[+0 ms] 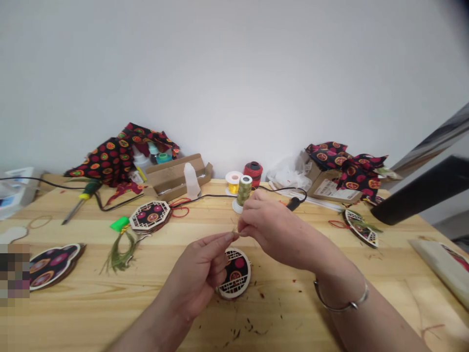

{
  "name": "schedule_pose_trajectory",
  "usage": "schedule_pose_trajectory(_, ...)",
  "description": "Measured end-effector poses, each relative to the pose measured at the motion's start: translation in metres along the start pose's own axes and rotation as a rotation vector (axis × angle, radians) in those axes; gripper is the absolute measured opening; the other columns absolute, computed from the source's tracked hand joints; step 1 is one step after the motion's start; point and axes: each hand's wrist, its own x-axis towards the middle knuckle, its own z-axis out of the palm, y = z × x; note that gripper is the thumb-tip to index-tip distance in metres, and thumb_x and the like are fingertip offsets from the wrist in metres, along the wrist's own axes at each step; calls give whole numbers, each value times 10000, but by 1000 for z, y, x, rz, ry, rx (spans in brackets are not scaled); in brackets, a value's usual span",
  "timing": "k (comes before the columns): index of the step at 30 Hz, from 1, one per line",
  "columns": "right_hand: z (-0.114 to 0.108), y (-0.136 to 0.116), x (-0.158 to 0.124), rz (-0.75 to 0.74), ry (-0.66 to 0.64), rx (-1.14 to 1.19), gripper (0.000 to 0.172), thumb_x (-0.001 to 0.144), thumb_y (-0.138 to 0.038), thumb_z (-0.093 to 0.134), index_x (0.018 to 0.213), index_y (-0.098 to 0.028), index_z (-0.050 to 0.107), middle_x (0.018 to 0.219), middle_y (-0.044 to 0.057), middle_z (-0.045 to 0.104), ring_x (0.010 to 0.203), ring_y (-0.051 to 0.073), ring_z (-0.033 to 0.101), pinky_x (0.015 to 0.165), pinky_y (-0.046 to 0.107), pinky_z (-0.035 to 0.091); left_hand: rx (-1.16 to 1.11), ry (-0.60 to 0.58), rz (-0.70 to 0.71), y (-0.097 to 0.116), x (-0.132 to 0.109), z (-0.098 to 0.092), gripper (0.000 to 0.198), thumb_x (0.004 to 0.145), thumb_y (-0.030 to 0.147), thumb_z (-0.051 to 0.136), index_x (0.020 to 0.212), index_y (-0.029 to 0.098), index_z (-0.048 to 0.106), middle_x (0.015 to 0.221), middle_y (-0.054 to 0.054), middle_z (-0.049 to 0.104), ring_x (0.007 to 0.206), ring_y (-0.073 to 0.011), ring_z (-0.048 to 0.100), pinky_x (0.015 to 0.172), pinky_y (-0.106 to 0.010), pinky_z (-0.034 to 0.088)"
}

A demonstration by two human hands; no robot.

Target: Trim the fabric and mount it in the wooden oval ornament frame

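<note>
My left hand [207, 264] and my right hand [266, 227] meet fingertip to fingertip above the table, both closed in a pinch. Between them shows a short bit of fine olive-brown thread [235, 231]; most of it is covered by the fingers. Beneath the left hand lies a round pendant [240, 276] with a white lattice frame over dark patterned cloth, its left side partly hidden. Just behind the right hand stands a spool of olive thread [244, 190]. A bangle [342, 308] circles the right wrist.
Behind are yellow [233, 183] and red spools [252, 171], a white bottle [191, 181] and an open cardboard box [172, 176]. An octagonal pendant [150, 216] with a green tassel [122, 252] and a screwdriver [78, 203] lie left. A fan-shaped pendant [361, 227] and black post [421, 190] are right.
</note>
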Motion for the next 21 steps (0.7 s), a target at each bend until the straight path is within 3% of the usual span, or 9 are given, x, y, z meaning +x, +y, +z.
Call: schedule_pose_trajectory(21, 2, 1, 2, 32, 16, 5, 168, 847, -37, 547, 752, -144, 635, 782, 36, 604, 825, 165, 450, 718, 277, 382, 80, 42, 28, -2, -5, 1, 244, 687, 313, 776, 615, 140, 621, 421, 136, 232, 417, -43, 108, 394, -207, 109)
